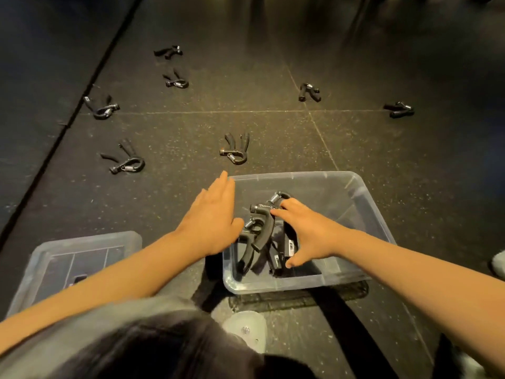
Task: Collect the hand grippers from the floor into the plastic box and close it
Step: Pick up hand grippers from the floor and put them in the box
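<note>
The collecting step is in hand, and it is well short of done. Several hand grippers (259,231) are piled in the clear plastic box (300,174) at lower centre-right of the frame. Seven more lie scattered on the dark floor (191,124) across the upper half.

The right hand (308,233) is down inside the box on top of the pile, its fingers spread over the spring end of one gripper and its thumb low against the black handles. The fingers cover the contact, so I cannot tell whether it grips that piece or merely rests on it.

The left hand (213,214) is flat, with its fingers straight and together, and holds nothing. It hangs over the box's left rim and points up-frame.

The nearest floor gripper (236,149) lies just above the box's far-left corner, a short way beyond the left fingertips and apart from them. Another (124,157) sits to the left of it at about the same height. The remaining five lie further off: three toward the upper left and two toward the upper right.

The next move probably calls for the left hand to reach forward and curl around the handles of that nearest gripper. The right hand would need to come clear of the pile.

The lid (82,242) lies on the floor at lower left, well apart from the box, so closing waits until the floor pieces are gathered.
</note>
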